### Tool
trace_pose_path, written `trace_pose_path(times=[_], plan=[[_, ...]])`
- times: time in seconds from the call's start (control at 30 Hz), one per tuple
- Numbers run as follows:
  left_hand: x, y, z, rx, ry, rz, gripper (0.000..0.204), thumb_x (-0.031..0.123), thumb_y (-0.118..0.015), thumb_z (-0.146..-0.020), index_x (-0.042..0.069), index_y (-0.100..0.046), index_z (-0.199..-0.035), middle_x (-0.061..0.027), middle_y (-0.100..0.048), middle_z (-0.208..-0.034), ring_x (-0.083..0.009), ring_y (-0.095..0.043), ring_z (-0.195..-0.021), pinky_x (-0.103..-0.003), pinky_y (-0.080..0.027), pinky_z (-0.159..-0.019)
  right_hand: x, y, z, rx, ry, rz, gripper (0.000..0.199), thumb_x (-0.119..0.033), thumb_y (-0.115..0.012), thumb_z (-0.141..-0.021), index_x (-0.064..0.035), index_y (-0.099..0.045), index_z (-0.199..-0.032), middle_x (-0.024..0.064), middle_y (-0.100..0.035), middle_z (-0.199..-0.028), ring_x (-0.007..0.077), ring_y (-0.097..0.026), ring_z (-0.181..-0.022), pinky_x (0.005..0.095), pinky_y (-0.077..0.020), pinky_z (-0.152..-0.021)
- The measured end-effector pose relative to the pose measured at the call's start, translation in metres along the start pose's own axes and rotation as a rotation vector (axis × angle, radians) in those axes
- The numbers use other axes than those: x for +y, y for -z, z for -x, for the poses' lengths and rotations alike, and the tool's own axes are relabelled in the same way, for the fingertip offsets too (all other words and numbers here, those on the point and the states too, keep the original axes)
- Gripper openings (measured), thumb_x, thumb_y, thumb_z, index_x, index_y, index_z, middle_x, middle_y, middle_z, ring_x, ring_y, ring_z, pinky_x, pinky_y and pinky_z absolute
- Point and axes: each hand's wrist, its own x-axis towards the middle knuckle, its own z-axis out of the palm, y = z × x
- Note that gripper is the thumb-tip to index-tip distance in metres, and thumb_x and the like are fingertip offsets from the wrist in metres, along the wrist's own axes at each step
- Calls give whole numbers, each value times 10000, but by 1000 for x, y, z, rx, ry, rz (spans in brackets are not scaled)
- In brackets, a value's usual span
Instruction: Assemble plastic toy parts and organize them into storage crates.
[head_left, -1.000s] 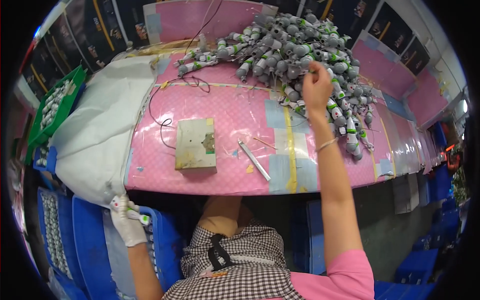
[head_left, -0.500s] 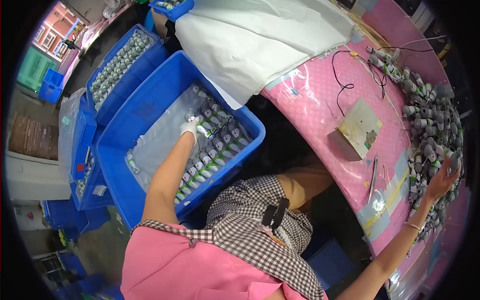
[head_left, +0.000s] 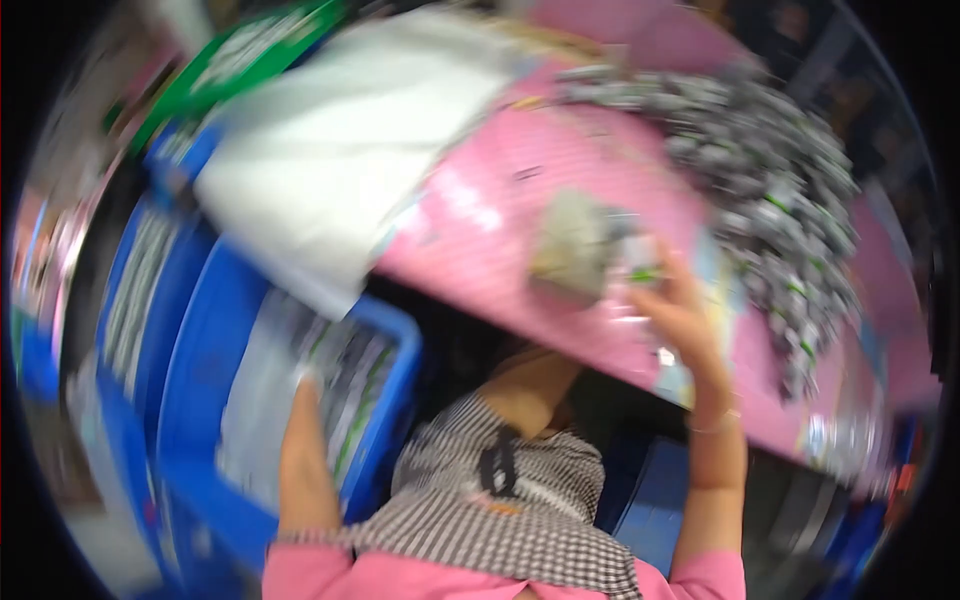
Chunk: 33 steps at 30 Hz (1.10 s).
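Head view, blurred since a moment ago: my right hand (head_left: 672, 312) has left the grey parts pile (head_left: 770, 190) and holds a small part above the pink bench (head_left: 480, 230), while my left hand's (head_left: 305, 385) grip in the blue bin (head_left: 200, 350) I cannot tell.
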Motion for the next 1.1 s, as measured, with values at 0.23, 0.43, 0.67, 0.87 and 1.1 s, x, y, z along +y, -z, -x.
trace_pose_path(times=[0.23, 0.43, 0.67, 0.87, 1.1], plan=[[308, 158, -89, 951, 383, 594, 357, 149, -568, -875, -91, -504, -1132, -195, -586, -1083, -258, -590, -947, -335, -461, -874, -1, -31, 1, -86, -13, -675, 492, -143, -590, -872, 14, -374, -1286, 169, -614, -956, 174, -627, -689, 295, -537, -632], [572, 234, -125, -23, -109, 1476, 347, 243, -566, -897, -31, -535, -1109, -73, -602, -934, -151, -591, -834, -259, -479, -749, 13, -49, 7, -21, -58, -774, 405, -182, -576, -885, -51, -376, -1212, 194, -611, -966, 159, -612, -612, 245, -515, -506], [612, 222, -150, -256, 11, 1954, 398, 210, -593, -879, 27, -461, -1207, -49, -529, -1091, -170, -553, -964, -322, -483, -824, 20, -73, 18, -173, -304, -1118, 420, -266, -407, -964, -37, -336, -1310, 221, -607, -988, 214, -633, -657, 258, -549, -554], [616, 215, -150, -315, 99, 2253, 362, 256, -551, -887, 66, -482, -1188, -76, -577, -1103, -190, -581, -977, -333, -501, -839, 48, -71, 36, -323, -169, -1493, 478, -303, -440, -943, -103, -306, -1355, 246, -475, -1184, 215, -619, -781, 251, -553, -624], [624, 215, -143, -453, 153, 2301, 380, 290, -513, -901, 56, -476, -1198, -75, -571, -1134, -202, -577, -992, -345, -498, -852, 54, -82, 34, -314, 133, -1314, 533, -228, -619, -859, -110, -377, -1320, 150, -507, -1040, 66, -497, -562, 191, -455, -507]])
